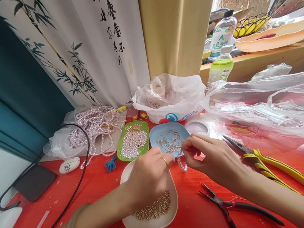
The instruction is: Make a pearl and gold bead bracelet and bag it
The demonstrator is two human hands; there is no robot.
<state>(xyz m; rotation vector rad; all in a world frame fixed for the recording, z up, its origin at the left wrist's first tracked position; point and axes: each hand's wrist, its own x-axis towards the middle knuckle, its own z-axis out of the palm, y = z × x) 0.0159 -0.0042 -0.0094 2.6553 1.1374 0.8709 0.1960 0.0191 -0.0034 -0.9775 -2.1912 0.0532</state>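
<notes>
— So, from the head view, what are the hands doing?

— Both meet above the red bench (94, 181). The left hand (148, 178) and right hand (213, 158) each pinch an end of a short beaded strand (182, 164), hanging between them over a white dish (131, 223) of gold beads.

— And nearby?

— Just behind, a blue dish (157, 137) and a green dish (122, 146); black pliers (227, 207) lie right.

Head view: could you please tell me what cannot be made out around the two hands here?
- Bead strand: its upper end is hidden between the fingertips of the left hand and right hand.
- White dish: its middle is covered by the left hand.
- Blue tray: its gold contents are too small to identify.
</notes>
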